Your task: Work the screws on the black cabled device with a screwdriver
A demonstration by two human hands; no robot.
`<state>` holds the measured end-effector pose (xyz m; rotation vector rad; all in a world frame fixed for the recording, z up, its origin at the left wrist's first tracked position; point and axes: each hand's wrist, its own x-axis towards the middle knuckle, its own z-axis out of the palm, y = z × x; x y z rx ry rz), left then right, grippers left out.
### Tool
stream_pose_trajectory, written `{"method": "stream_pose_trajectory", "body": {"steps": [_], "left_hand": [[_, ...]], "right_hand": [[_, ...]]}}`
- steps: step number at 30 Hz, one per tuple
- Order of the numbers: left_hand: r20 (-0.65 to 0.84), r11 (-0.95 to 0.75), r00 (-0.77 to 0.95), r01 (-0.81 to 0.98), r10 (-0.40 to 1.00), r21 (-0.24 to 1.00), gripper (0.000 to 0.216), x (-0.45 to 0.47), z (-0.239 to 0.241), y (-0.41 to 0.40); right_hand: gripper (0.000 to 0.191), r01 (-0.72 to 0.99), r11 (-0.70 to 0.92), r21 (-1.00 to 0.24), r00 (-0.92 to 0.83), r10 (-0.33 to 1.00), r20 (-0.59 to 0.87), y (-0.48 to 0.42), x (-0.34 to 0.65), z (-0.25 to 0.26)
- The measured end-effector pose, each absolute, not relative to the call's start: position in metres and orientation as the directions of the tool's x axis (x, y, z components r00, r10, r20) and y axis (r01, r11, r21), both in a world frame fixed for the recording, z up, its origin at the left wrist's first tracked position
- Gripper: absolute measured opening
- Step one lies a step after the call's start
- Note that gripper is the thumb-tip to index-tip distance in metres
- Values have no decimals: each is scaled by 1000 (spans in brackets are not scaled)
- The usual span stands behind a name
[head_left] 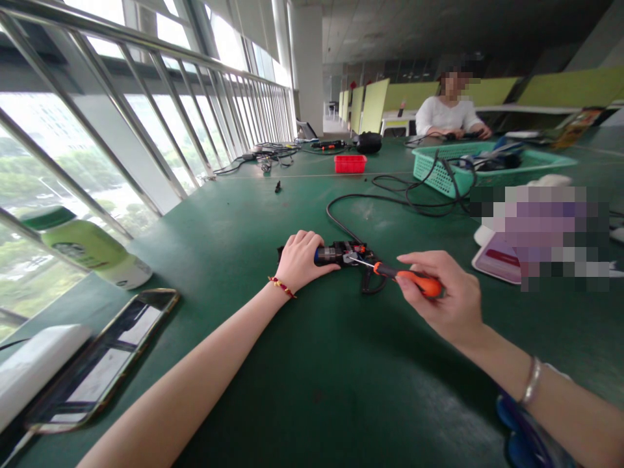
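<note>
My left hand is wrapped over a black and blue corded device, pressing it to the green table. At its right end, small metal and dark inner parts show, with an orange bit among them. A screwdriver with an orange and black handle is gripped in my right hand. Its thin shaft points left, and the tip meets or almost meets the exposed parts; contact is too fine to make out. A black cable runs from the device toward the back right. The left part of the device is hidden under my fingers.
Leftward lie a phone, a white box-like object and a green-capped bottle. A red tray and a teal basket with cables stand farther back. A person in white sits across the table; a railing borders the left.
</note>
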<state>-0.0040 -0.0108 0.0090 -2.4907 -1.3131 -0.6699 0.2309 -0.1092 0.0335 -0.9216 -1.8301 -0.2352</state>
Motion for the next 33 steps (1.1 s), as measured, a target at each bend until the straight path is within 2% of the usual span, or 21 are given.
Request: {"method": "stream_pose_trajectory", "body": {"steps": [3, 5, 11, 15, 17, 22, 24, 27, 29, 33], "left_hand": [[504, -565, 489, 825, 712, -2, 47, -4, 9, -11], [504, -565, 488, 825, 713, 0, 47, -4, 9, -11], [500, -562, 484, 827, 718, 6, 46, -4, 9, -11], [494, -562, 483, 827, 722, 12, 46, -4, 10, -12], [492, -563, 482, 826, 725, 20, 46, -4, 10, -12], [488, -558, 474, 829, 733, 31, 46, -3, 10, -12], [488, -558, 478, 829, 730, 23, 46, -4, 10, -12], [494, -560, 485, 828, 722, 6, 47, -4, 9, -11], [498, -561, 487, 828, 718, -2, 48, -4, 9, -11], [501, -559, 485, 829, 717, -3, 47, -4, 9, -11]], "right_hand": [[40, 649, 722, -237, -144, 423, 895, -107, 231, 31], [45, 623, 751, -219, -154, 392, 907, -107, 231, 31], [19, 696, 682, -222, -191, 475, 859, -110, 231, 35], [41, 656, 716, -240, -139, 427, 894, -108, 232, 31], [46, 632, 739, -234, -139, 406, 903, -107, 232, 30], [20, 683, 691, -236, -198, 486, 851, -109, 232, 33], [24, 687, 685, -241, -186, 487, 853, -109, 232, 33], [43, 647, 723, -243, -151, 434, 888, -107, 232, 32], [47, 618, 750, -234, -157, 409, 899, -107, 232, 32], [27, 676, 703, -220, -196, 460, 866, -109, 231, 34]]}}
